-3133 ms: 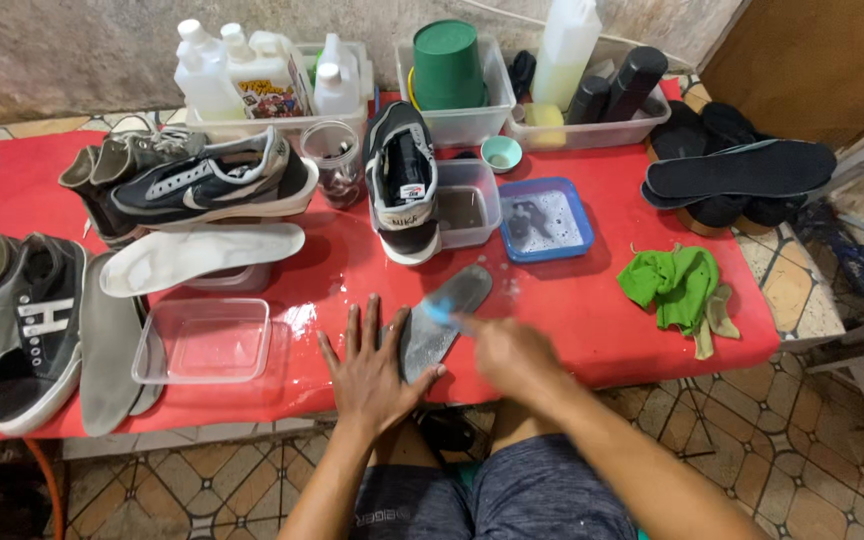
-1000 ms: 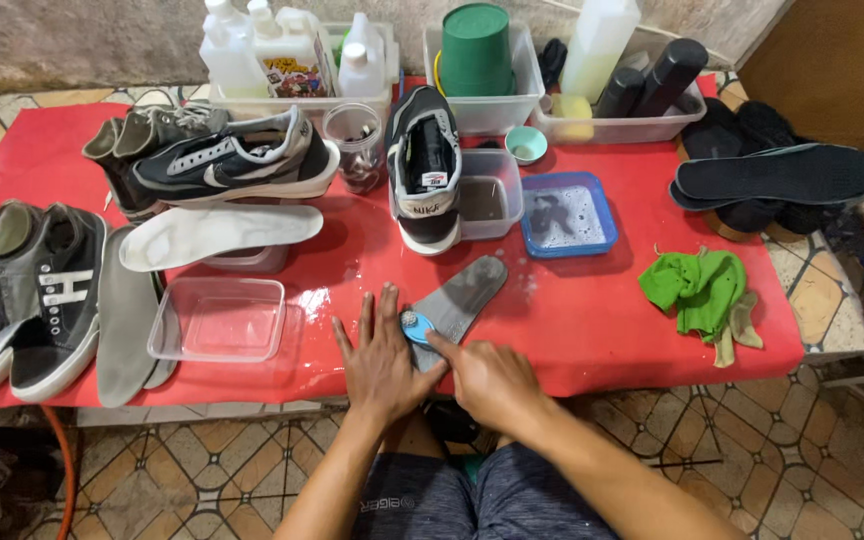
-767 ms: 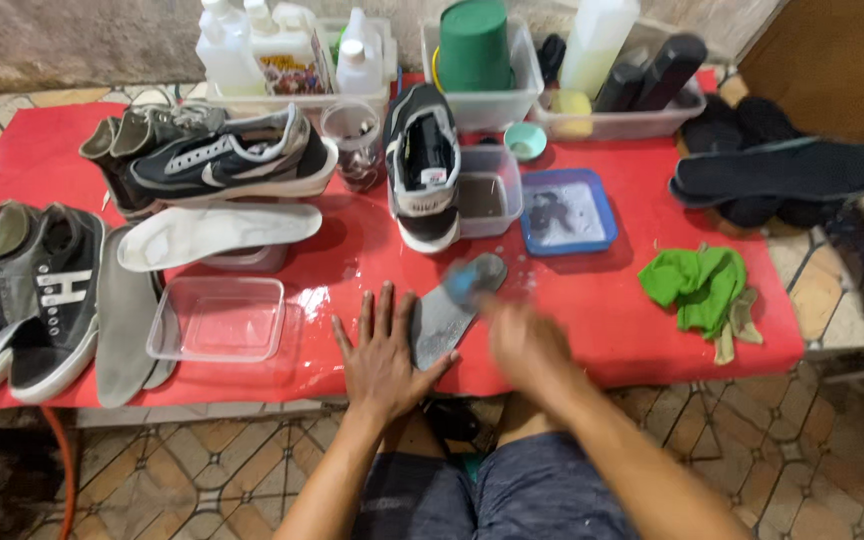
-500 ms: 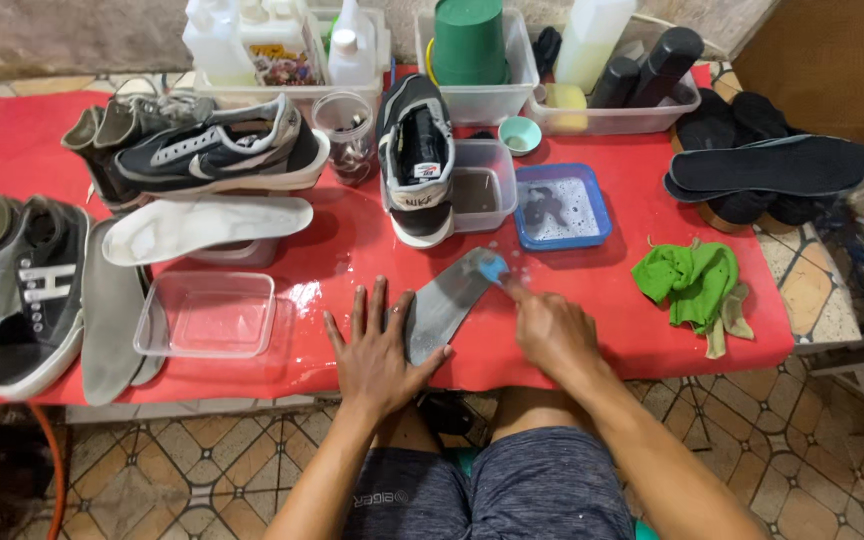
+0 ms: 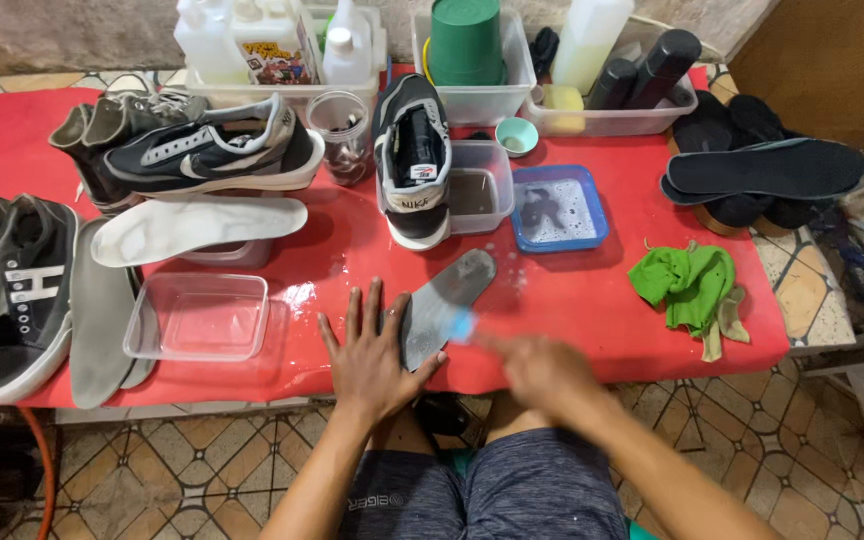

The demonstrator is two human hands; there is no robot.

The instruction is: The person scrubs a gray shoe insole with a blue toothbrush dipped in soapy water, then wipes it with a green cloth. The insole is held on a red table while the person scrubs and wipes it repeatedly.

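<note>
**Grey insole pinned flat and scrubbed on the red table**

Head view: The left hand (image 5: 372, 355) lies flat on the red table (image 5: 592, 300), its fingers (image 5: 360, 310) spread wide, the thumb side pressing against the near end of a grey insole (image 5: 442, 300). The insole runs slantwise away from those fingers toward a blue tray of soapy water (image 5: 559, 207), which sits just beyond its far tip. The right hand (image 5: 542, 370) is blurred; its fingers seem closed around a small light-blue brush (image 5: 462, 325) that touches the insole's near edge, though the exact grip cannot be told.

Left of the spread fingers stands an empty clear plastic container (image 5: 197, 317), with a white insole (image 5: 197, 225) beyond it and grey sneakers (image 5: 12, 290) farther out at the table's edge. Straight beyond the fingers a black and white sneaker (image 5: 412, 160) stands with its toe toward the person, beside a clear tub of murky water (image 5: 480, 190). Well to the right of the right hand lies a crumpled green cloth (image 5: 692, 285), and past it a stack of dark insoles (image 5: 762, 170).
</note>
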